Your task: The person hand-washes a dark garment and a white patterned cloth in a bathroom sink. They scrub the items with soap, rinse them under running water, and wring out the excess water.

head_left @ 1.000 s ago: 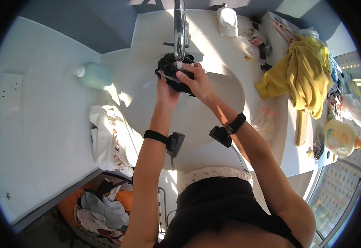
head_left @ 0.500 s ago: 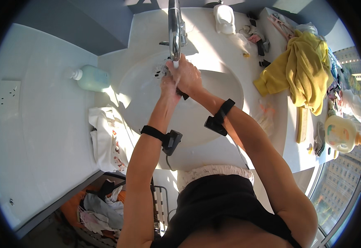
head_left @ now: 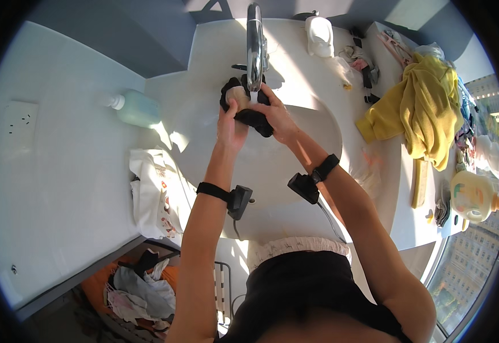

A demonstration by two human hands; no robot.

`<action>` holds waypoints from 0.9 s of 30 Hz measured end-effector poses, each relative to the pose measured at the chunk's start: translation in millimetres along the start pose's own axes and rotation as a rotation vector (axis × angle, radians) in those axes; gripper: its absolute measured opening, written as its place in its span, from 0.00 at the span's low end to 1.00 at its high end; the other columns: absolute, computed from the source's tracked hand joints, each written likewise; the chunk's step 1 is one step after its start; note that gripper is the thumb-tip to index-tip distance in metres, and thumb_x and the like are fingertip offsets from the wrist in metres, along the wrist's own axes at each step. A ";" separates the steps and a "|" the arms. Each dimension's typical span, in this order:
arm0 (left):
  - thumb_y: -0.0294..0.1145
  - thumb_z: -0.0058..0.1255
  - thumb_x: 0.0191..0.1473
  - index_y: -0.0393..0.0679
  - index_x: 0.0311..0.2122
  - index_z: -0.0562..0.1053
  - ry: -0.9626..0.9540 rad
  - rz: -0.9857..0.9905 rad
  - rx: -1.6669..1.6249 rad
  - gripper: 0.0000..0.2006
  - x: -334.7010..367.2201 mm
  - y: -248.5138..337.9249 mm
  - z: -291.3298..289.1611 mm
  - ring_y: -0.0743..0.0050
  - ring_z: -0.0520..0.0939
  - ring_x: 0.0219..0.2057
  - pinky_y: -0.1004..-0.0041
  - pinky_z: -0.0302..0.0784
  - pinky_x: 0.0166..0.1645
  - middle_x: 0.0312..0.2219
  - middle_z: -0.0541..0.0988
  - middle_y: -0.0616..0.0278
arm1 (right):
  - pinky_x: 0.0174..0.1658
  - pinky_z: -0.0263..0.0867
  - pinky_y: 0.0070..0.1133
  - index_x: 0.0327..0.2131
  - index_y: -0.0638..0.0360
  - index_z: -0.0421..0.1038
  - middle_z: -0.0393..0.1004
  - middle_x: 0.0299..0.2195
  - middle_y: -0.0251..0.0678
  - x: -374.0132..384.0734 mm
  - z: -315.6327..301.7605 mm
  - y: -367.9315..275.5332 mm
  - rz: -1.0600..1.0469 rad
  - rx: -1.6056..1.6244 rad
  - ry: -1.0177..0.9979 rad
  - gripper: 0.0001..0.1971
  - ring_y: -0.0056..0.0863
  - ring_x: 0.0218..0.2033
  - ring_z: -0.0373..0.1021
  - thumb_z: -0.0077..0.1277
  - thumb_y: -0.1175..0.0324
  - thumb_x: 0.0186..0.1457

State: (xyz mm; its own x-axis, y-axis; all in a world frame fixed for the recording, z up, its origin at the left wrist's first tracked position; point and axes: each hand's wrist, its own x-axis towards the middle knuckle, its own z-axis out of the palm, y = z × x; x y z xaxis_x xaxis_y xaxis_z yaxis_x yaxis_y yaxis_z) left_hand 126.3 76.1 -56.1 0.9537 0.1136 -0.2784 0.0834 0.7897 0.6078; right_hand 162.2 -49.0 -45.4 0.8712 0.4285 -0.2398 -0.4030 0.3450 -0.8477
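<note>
A small black cloth garment [head_left: 255,121] with a pale patch [head_left: 238,98] is stretched between my hands under the chrome faucet [head_left: 254,48]. Water [head_left: 254,98] runs from the spout onto it. My left hand [head_left: 230,124] grips its left side, thumb up against the pale patch. On the other side my right hand [head_left: 277,117] is closed on the black fabric, fingers partly hidden behind it. Both hands are above the white oval basin [head_left: 203,166]. Which kind of garment it is, I cannot make out.
A pale green pump bottle [head_left: 138,108] and a white cloth bag [head_left: 149,188] are on the left. At the right lie a yellow garment [head_left: 426,108], a wooden washboard-like piece [head_left: 419,183] and a detergent jug [head_left: 472,194]. A laundry basket [head_left: 98,286] stands lower left.
My hands were pressed together under the water with the cloth mostly hidden. Now they have moved apart, and the black garment is spread open between them.
</note>
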 end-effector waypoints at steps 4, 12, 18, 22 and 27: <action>0.52 0.32 0.58 0.47 0.53 0.60 -0.183 -0.090 -0.103 0.24 0.9 -0.6 -14.4 0.67 0.67 0.51 0.64 0.62 0.54 0.48 0.67 0.63 | 0.56 0.50 0.33 0.55 0.45 0.57 0.57 0.49 0.46 -26.2 28.6 9.4 -0.360 -0.915 0.105 0.26 0.44 0.51 0.55 0.47 0.61 0.51; 0.51 0.31 0.58 0.46 0.46 0.64 -0.284 -0.208 -0.358 0.21 -2.9 -27.9 -22.1 0.65 0.72 0.46 0.63 0.68 0.49 0.42 0.71 0.63 | 0.49 0.57 0.37 0.49 0.51 0.63 0.66 0.42 0.44 -28.3 51.1 -18.7 -0.349 -1.383 -0.036 0.22 0.42 0.46 0.62 0.45 0.55 0.52; 0.40 0.32 0.59 0.42 0.44 0.65 0.146 -0.352 -0.029 0.15 -12.6 -27.2 9.9 0.70 0.76 0.38 0.68 0.74 0.40 0.38 0.73 0.63 | 0.35 0.64 0.33 0.31 0.63 0.71 0.71 0.24 0.51 -1.3 36.0 -22.3 -0.125 -1.179 0.333 0.19 0.45 0.30 0.69 0.36 0.57 0.55; 0.34 0.38 0.56 0.47 0.44 0.66 0.145 -0.198 0.201 0.11 -17.5 -20.0 26.2 0.74 0.78 0.32 0.70 0.74 0.32 0.34 0.74 0.65 | 0.33 0.65 0.19 0.33 0.64 0.71 0.71 0.26 0.33 21.8 -9.1 -8.7 0.084 -0.327 0.315 0.16 0.21 0.29 0.68 0.45 0.59 0.55; 0.46 0.39 0.57 0.48 0.52 0.61 0.008 0.006 0.040 0.20 2.3 -9.2 1.8 0.69 0.70 0.47 0.65 0.64 0.50 0.45 0.69 0.66 | 0.40 0.64 0.19 0.52 0.54 0.60 0.67 0.40 0.34 -1.6 -8.6 -10.0 0.055 0.050 0.075 0.23 0.23 0.38 0.65 0.50 0.63 0.53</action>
State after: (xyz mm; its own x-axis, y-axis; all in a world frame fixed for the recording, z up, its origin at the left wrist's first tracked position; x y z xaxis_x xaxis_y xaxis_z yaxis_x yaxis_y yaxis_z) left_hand 128.3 68.0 -61.0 0.9521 0.1231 -0.2799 0.0890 0.7642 0.6388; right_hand 167.2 -60.3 -40.6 0.8650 0.3852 -0.3215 -0.4628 0.3648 -0.8080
